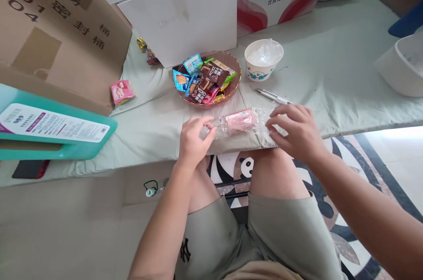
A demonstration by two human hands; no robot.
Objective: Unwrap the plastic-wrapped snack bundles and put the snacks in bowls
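Our left hand point(197, 139) pinches the clear-wrapped pink packet point(241, 120) at nine o'clock, our right hand point(295, 132) at three; the snack plate point(234, 80) lies toward eleven

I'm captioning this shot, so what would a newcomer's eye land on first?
Probably the pink item in clear wrapping, front and centre between the left hand and right hand. Just beyond it sits a brown dish heaped with colourful snack packets. At far left, a turquoise jug also stands out.
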